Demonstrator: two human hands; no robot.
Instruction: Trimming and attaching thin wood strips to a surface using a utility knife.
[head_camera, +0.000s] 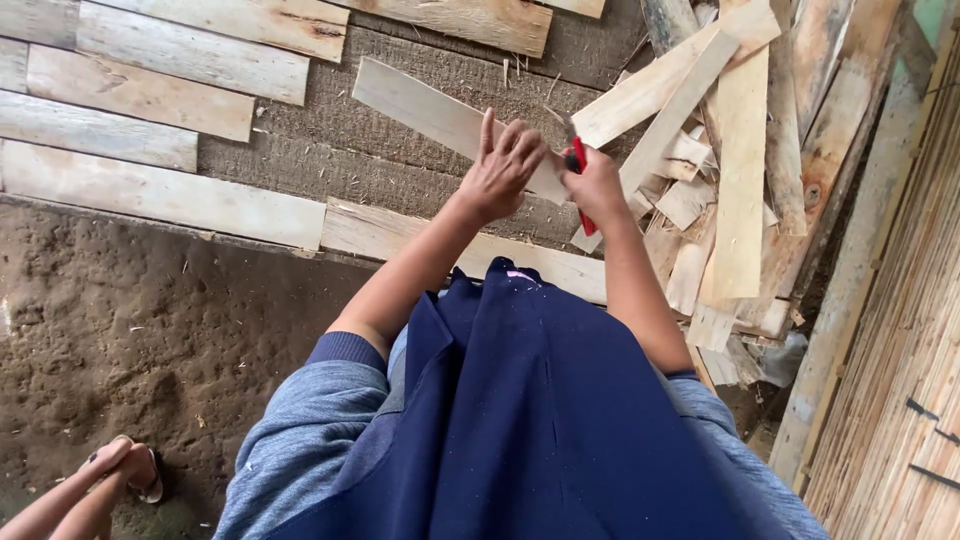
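Right hand (597, 185) gripping a red-handled cutter (579, 185), left hand (503, 170) right beside it, fingers loosely spread, touching a wooden plank (425, 108). Pile of wood offcuts (720, 200) just right of both.

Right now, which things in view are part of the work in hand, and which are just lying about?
In hand:
- left hand, fingers spread
- right hand gripping a red-handled tool
- wooden slat under both hands

Lying about:
- heap of offcuts
- planks laid flat
- another person's foot

Soft, even daylight, faint shadows, no glare, slight motion blur.
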